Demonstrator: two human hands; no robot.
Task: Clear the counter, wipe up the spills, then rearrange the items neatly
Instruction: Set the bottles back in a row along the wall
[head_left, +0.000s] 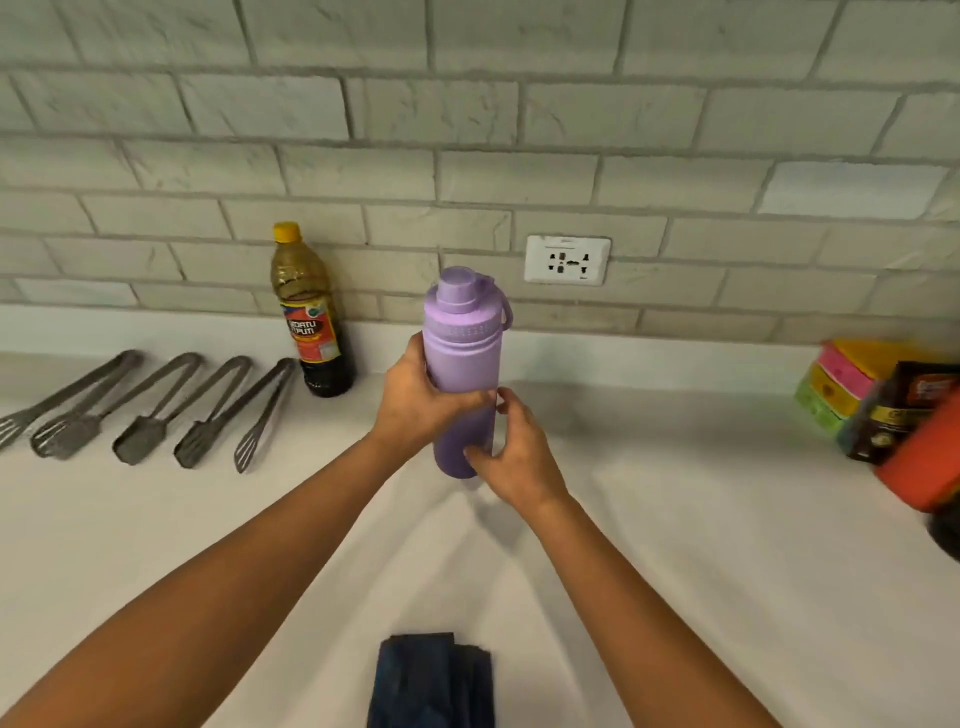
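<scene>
Both hands (415, 400) (511, 457) grip upright purple bottle (460, 364); counter (675, 519) beneath

Grey brick-tile wall (467, 130) with white socket (567, 260) above counter (675, 519).

A home kitchen: white counter (675, 519), grey brick-tile backsplash (467, 156) with a socket (567, 260) at 12 o'clock, oil bottle (310, 317) and tongs (156, 410) at 10 o'clock.

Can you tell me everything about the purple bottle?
The purple bottle is tall and round, light lilac with a matte look, maybe metal or plastic. Its screw lid is closed, with a narrower cap on top and a carry loop at the side. It stands upright above the white counter; whether its base touches is unclear. The left hand wraps its middle, the right hand holds it lower down.
</scene>
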